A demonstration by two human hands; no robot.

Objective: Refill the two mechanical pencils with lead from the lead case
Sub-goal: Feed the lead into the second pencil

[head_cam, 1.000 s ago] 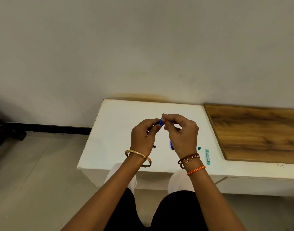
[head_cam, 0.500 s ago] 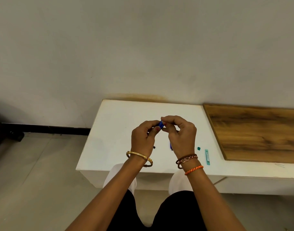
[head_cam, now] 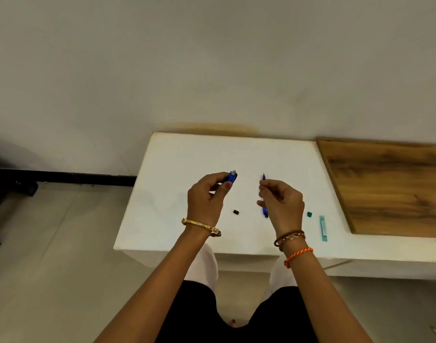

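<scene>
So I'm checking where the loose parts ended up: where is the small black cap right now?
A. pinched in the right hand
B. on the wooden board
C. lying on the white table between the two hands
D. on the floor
C: the black cap lies on the white table, between the left hand and right hand, touched by neither.

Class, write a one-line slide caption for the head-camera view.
Over a white table, the left hand holds a blue pencil; the right hand pinches something too small to identify.
</scene>
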